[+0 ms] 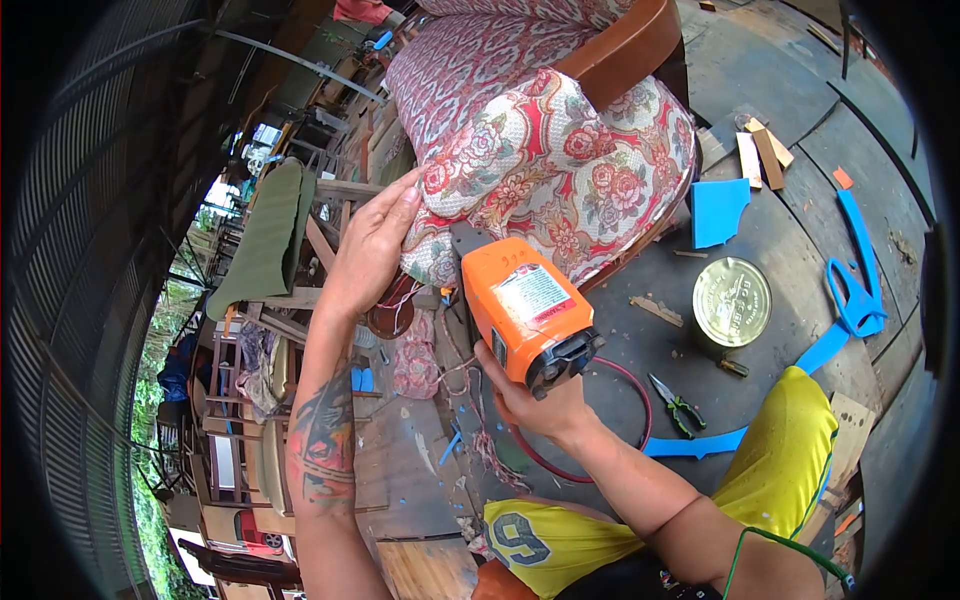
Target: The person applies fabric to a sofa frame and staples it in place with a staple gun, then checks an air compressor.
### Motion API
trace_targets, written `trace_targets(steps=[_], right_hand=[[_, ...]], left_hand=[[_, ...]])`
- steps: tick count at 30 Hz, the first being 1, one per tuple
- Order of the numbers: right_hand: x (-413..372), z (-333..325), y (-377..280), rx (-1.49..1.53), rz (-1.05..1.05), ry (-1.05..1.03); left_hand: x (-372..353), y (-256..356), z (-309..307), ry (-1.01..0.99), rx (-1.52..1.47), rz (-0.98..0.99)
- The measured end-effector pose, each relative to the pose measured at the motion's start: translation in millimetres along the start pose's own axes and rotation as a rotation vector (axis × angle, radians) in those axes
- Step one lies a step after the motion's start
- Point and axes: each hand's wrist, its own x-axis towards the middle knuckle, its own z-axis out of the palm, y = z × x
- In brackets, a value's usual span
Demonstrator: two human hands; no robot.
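In the head view, my right hand is wrapped round the handle of an orange staple gun, mostly hidden under its body. The gun's dark nose is against or very near the lower left edge of the floral upholstery fabric. My left hand grips that fabric's left edge just beside the nose, its fingertips partly hidden behind the cloth. The loose fabric lies bunched over the end of a sofa with a brown wooden armrest.
A dark red hose loops over the floor below the gun. To the right are a round can, pliers, blue foam pieces and wood offcuts. A green padded piece and stacked chair frames stand left.
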Motion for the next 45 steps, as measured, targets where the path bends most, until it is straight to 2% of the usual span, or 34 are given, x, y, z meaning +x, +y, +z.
trace_targets(steps=[5, 6, 8, 9, 11, 15, 17, 20, 23, 27, 33, 37, 39, 41, 42, 43, 44, 45], right_hand=[[1.0, 0.1, 2.9, -0.006, 0.023, -0.009], [6.5, -0.6, 4.0, -0.091, -0.165, 0.069], [6.7, -0.7, 4.3, -0.178, -0.352, 0.145], [2.1, -0.3, 3.3, -0.057, -0.149, 0.069], [0.7, -0.3, 2.9, 0.062, 0.053, -0.006], [6.8, -5.6, -5.8, 0.158, 0.158, 0.006], [11.8, -14.0, -12.9, 0.208, 0.209, 0.004], [15.9, -21.6, -16.9, 0.179, 0.34, -0.063], [17.9, -18.9, -14.1, 0.075, 0.089, -0.008], [19.1, -17.9, -15.0, -0.03, 0.044, -0.006], [13.6, -19.0, -9.0, -0.033, 0.016, -0.034], [14.8, -31.9, -11.9, 0.158, 0.234, -0.081], [4.1, -44.8, -6.6, 0.27, 0.461, -0.152], [-16.7, -62.2, 5.2, 0.102, 0.363, -0.213], [-23.6, -70.5, 6.5, 0.069, 0.355, -0.198], [-28.7, -81.2, 5.5, 0.079, 0.432, -0.21], [-33.8, -91.9, 4.4, 0.087, 0.509, -0.221], [-34.6, -99.3, 4.4, 0.207, 0.501, -0.159]], left_hand=[[-0.2, 3.0, 1.1, -0.003, -0.005, 0.012], [-0.2, 2.7, 1.0, -0.006, -0.006, 0.01], [-0.4, 1.3, 0.7, -0.011, -0.064, -0.013], [-0.3, 0.5, 0.6, -0.013, -0.067, -0.013], [0.0, -0.6, 0.0, -0.013, -0.088, -0.001], [-1.9, 0.2, 0.9, 0.01, -0.039, 0.03], [-1.7, -0.7, 0.0, -0.026, -0.144, 0.024], [-2.2, 4.0, 0.7, -0.017, -0.097, 0.008], [-1.9, 2.0, -0.7, -0.012, -0.107, 0.001], [-3.0, 1.9, -3.6, 0.008, -0.076, 0.018], [-7.3, -0.7, -4.3, 0.086, 0.005, 0.032], [-5.5, -1.9, -5.1, 0.062, 0.01, 0.051], [-5.8, -1.5, -7.0, 0.075, 0.026, 0.076], [-10.3, 0.3, -3.0, 0.144, -0.239, 0.018], [-9.7, -2.8, -2.1, 0.207, -0.227, 0.046], [-11.3, -2.5, 0.8, 0.215, -0.229, 0.042], [-13.0, 0.0, 3.6, 0.232, -0.063, 0.075], [-14.0, 4.5, 6.0, 0.249, 0.106, 0.109]])
